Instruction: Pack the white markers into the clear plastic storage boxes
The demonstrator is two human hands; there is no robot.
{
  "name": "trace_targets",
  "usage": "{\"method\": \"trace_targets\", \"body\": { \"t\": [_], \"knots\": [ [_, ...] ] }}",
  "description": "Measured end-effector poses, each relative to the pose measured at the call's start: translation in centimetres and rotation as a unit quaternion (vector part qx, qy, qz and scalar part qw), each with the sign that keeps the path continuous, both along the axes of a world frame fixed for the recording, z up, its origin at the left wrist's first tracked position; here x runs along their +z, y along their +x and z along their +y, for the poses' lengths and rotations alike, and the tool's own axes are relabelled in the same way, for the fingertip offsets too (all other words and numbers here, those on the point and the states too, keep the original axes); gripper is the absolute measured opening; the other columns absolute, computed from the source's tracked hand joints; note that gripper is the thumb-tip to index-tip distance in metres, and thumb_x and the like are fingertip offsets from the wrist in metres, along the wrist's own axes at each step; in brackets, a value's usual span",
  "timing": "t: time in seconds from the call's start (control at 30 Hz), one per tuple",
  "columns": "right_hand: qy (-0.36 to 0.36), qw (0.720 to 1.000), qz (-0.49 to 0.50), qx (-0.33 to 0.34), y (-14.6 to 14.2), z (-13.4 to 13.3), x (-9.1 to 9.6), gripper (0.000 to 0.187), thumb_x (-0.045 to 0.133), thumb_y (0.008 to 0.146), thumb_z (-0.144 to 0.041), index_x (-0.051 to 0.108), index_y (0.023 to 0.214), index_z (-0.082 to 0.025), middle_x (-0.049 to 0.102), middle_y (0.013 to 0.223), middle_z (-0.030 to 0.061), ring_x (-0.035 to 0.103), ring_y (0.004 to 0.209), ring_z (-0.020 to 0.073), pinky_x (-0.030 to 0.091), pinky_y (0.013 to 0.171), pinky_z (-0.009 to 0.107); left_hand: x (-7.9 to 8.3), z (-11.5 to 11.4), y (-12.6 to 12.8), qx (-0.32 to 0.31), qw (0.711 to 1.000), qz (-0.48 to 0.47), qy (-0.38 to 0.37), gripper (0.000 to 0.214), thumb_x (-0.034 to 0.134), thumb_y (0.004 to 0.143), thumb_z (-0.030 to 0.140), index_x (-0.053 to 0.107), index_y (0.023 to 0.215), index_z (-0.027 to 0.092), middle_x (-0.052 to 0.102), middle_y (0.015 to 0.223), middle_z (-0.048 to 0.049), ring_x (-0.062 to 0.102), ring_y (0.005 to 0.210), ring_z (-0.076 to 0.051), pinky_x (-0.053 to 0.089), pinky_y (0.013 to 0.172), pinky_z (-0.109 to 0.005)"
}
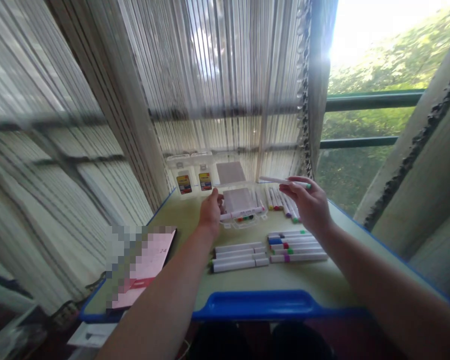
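Note:
A clear plastic marker case [237,200] stands open on the table, its lid raised at the back. My left hand [210,212] grips the case's left side, thumb uppermost and fingers partly hidden. Across the front of the case lies a white marker [243,214] with pinkish marks, close to those fingers. Above the table to the right, my right hand [310,202] pinches a white marker [275,180] with a green end, its other end pointing left toward the case. Below that hand, several white markers [279,199] with coloured ends lie fanned out.
Nearer me are a row of white markers [240,262] and another with coloured bands [300,257]. Two clear cases with labels [184,184] stand at the back left. A pink booklet [150,265] lies left. The table has a blue front tray [262,302]; curtains [225,90] hang behind.

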State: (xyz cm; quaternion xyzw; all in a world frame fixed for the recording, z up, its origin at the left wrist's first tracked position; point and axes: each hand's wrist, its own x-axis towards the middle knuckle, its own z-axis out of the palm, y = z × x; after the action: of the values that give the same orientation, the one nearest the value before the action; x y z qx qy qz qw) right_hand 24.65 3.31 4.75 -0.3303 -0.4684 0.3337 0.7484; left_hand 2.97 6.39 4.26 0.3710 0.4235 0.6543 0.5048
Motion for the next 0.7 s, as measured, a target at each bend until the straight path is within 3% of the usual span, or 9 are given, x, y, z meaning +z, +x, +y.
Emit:
{"method": "trace_targets", "body": {
  "t": [0.1,0.23,0.37,0.7],
  "knots": [
    [-0.028,0.996,0.006,0.083,-0.3,-0.3,0.1,0.024,0.073,0.066,-0.032,0.062,0.083,-0.020,0.069,0.077,0.0006,0.068,0.074,0.0147,0.054,0.083,0.036,0.0,-0.1,0.1,-0.006,1.000,0.004,0.003,0.038,0.055,0.079,0.045,0.050,0.058,0.015,0.031,0.045,0.0087,0.025,0.034,-0.003,0.025,0.038,-0.019],
    [-0.062,0.982,-0.067,0.164,-0.9,-0.8,-0.2,0.027,0.077,0.062,-0.032,0.064,0.082,-0.020,0.071,0.090,0.0029,0.067,0.076,0.0144,0.055,0.078,0.033,-0.1,-0.2,0.1,-0.019,1.000,-0.002,0.006,0.037,0.056,0.078,0.046,0.050,0.059,0.015,0.032,0.046,0.0087,0.026,0.035,-0.003,0.024,0.038,-0.018],
    [-0.077,0.975,-0.126,0.165,-1.2,-0.6,-1.0,0.027,0.078,0.061,-0.032,0.067,0.082,-0.019,0.072,0.090,0.0048,0.065,0.072,0.0130,0.055,0.073,0.030,-0.2,0.0,0.0,-0.031,0.999,-0.011,0.017,0.037,0.056,0.078,0.047,0.051,0.060,0.015,0.031,0.046,0.0090,0.025,0.035,-0.003,0.023,0.037,-0.018],
    [-0.090,0.969,-0.097,0.211,-1.7,-1.0,-0.9,0.028,0.077,0.061,-0.037,0.067,0.081,-0.020,0.071,0.095,0.0041,0.065,0.078,0.0139,0.053,0.078,0.032,-0.1,-0.3,0.1,-0.029,1.000,0.002,0.010,0.040,0.059,0.075,0.049,0.051,0.057,0.015,0.030,0.044,0.0088,0.025,0.035,-0.003,0.023,0.037,-0.018]
  ]
}}
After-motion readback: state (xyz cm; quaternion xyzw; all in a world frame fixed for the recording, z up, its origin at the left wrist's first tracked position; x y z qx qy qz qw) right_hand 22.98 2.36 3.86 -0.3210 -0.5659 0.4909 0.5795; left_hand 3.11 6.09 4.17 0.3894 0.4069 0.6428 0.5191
